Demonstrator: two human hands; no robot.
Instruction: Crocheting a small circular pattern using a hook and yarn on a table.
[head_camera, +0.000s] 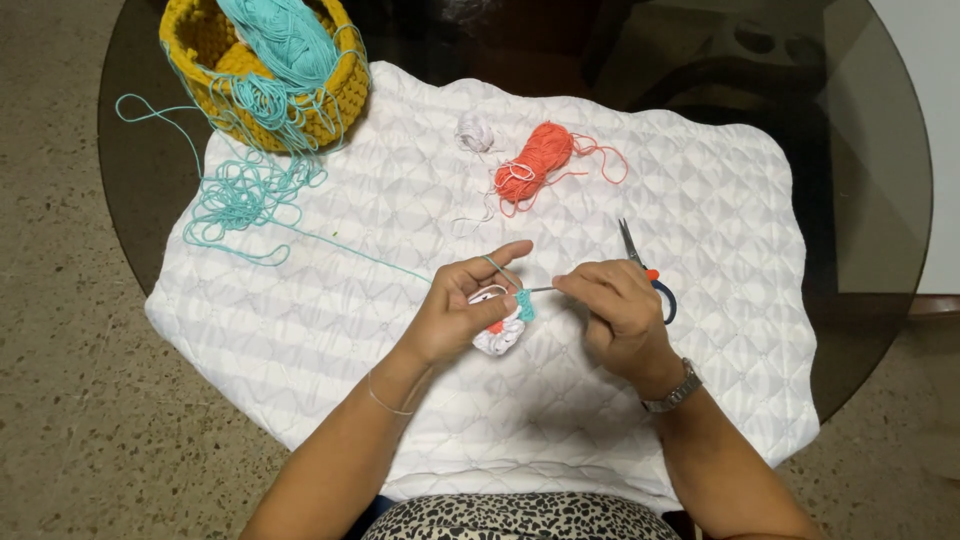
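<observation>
Two hands meet over the white quilted mat (400, 220): the left hand (462, 310) pinches the crochet piece (503, 325), the right hand (615, 310) pinches a hook (540, 290) lying level, tip leftward into the piece.

My round glass table (880, 200), my white quilted mat (400, 300) spread on it, yellow crocheted basket (210, 50) at its corner, orange yarn (540, 155), white yarn ball (475, 130), scissors (650, 275), loose teal strands (240, 195).

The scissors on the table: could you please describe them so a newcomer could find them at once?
On the white quilted mat covering the round glass table, look just beyond the right hand. The scissors lie there, partly hidden: the only metal blades, with dark handles and an orange pivot.
</observation>
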